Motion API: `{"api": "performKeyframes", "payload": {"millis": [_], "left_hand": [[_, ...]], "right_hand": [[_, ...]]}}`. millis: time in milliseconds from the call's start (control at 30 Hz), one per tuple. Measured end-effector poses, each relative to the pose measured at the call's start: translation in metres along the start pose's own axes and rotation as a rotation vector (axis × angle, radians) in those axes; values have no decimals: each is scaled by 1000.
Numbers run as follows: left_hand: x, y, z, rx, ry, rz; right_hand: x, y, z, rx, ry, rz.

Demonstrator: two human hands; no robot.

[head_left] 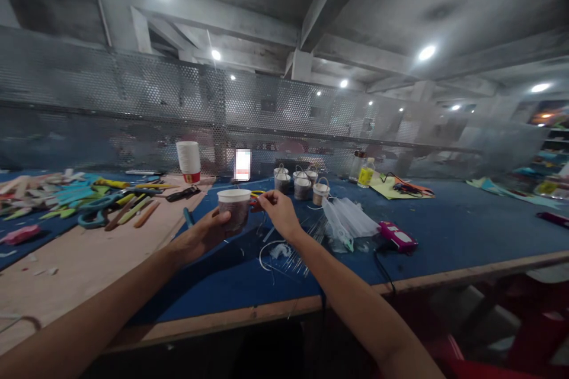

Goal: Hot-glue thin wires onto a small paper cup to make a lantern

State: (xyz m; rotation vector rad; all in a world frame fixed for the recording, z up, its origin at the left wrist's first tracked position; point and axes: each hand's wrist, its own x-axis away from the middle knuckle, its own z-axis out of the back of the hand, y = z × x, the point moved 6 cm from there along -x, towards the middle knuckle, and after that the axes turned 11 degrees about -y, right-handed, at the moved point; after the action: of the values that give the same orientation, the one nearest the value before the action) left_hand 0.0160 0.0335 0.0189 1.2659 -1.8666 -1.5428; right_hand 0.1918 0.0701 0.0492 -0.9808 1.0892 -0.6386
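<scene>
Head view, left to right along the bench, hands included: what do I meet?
Pink lump → blue scissors → left hand → the cup it holds → right hand → plastic bag → magenta device.

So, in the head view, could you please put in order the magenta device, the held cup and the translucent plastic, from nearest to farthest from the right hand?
Nearest to the right hand first:
1. held cup: just to its left, in the left hand.
2. translucent plastic: to its right.
3. magenta device: farther right, past the plastic.
</scene>
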Motion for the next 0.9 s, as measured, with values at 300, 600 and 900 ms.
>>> {"api": "performKeyframes", "payload": {"millis": [300,600,900], "left_hand": [[4,8,-21,-52,-70,20],[4,8,-23,-23,-98,42],[5,6,-16,-54,-8,97]], "right_hand": [[-4,8,3,126,27,24],[-4,12,3,125,50,5],[-5,19,0,-26,28,0]]}}
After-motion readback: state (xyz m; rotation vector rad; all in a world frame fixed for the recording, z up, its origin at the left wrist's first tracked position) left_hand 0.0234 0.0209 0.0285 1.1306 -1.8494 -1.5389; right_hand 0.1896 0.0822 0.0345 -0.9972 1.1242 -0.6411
